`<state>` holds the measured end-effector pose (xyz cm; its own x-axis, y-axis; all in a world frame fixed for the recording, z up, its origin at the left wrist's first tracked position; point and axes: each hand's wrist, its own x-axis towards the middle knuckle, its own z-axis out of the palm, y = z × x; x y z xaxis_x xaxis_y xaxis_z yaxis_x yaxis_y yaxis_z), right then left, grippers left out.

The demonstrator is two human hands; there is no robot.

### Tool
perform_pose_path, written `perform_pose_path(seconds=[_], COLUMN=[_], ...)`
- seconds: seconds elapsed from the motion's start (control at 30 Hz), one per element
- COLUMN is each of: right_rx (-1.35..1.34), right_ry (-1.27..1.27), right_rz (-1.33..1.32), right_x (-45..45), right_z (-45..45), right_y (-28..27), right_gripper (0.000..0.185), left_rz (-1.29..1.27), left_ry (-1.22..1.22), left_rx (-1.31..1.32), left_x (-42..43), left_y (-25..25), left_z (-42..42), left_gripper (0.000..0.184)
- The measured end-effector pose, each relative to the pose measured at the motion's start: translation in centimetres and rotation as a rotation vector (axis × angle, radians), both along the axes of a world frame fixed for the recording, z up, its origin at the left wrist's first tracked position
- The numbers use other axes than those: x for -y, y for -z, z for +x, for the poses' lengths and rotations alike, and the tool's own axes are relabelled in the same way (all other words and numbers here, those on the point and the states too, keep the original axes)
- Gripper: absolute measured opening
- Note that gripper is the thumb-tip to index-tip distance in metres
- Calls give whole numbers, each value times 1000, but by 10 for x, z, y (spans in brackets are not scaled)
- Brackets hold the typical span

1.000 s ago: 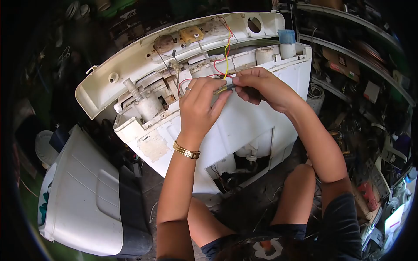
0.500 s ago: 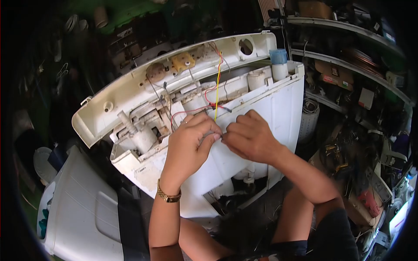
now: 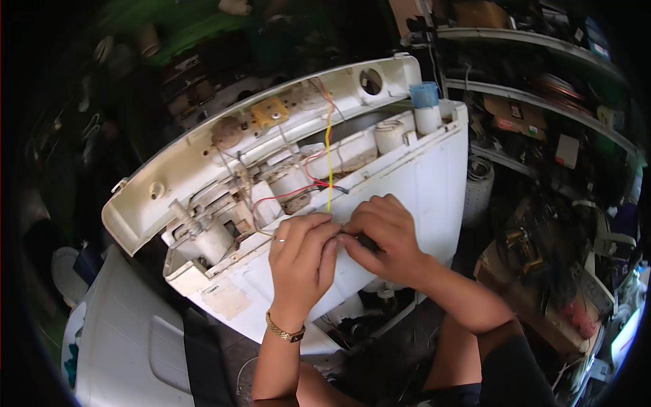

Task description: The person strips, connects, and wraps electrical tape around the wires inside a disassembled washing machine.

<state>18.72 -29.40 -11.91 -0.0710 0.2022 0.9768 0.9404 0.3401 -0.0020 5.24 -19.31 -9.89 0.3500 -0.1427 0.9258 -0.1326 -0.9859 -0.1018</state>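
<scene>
My left hand, with a ring and a gold watch, pinches near the lower end of a yellow wire. My right hand is closed beside it, fingertips nearly touching the left ones; what it grips is too small to make out. Both hands are over the upper edge of a white machine body. Behind them a red wire runs to a dark-tipped joint on the rim. The raised cream panel carries a round part and a yellowish part.
A blue-topped white cylinder stands at the machine's right corner. Another grey-white casing is at the lower left. Metal shelves with boxes fill the right, above a cardboard box with tools.
Both hands have moved down in the view, away from the red wires, with fingertips kept together. The yellow wire is now stretched straighter. The camera view has shifted, too.
</scene>
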Motion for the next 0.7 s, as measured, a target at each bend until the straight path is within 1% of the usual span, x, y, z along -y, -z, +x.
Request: perform_pose_path(seconds=[0.03,0.1,0.17,0.2,0.3,0.37,0.4,0.43,0.47,0.5,0.53,0.57,0.6,0.63,0.67,0.7], right_rx=[-74,-188,-201,-135,-436,-464,-684,-601,-615,-634,-507,-595,-649,-638,-570,-515], right_ry=[-39,-147,-160,-155,-269,17,126,317,501,594,800,985,1058,1123,1354,1411], right_rz=[-23,27,-45,-96,-177,-299,-398,-353,-308,-308,-338,-417,-465,-504,-683,-784], right_x=[-1,-12,-3,5,19,33,45,53,66,86,110,132,153,168,176,180], right_z=[-3,-8,-10,-7,5,45,66,103,138,177,206,229,254,268,277,272], right_y=[3,14,13,14,46,85,103,132,157,187,209,235,264,286,308,317], right_gripper=[18,19,21,30,43,52,53,46,40,38,37,36,34,35,36,38], left_rz=[31,82,23,11,2,25,-1,-26,18,61,-24,-110,-185,-260,-311,-362], left_ry=[-44,-89,-92,-80,-85,-98,-108,-120,-183,-236,-263,-279,-259,-232,-171,-108], left_rx=[11,13,-11,-23,-32,-42,-39,-32,-9,7,-12,-34,9,54,55,53], left_x=[-3,-14,-16,-14,-16,-19,-22,-24,-23,-18,-11,-2,5,11,18,24], left_y=[3,9,12,13,14,17,22,29,35,41,47,56,69,85,102,117], left_z=[0,1,0,1,1,0,-2,-3,-5,-7,-9,-12,-12,-10,-8,-8], left_gripper=[17,15,10,10,10,11,13,15,21,26,32,38,40,42,42,42])
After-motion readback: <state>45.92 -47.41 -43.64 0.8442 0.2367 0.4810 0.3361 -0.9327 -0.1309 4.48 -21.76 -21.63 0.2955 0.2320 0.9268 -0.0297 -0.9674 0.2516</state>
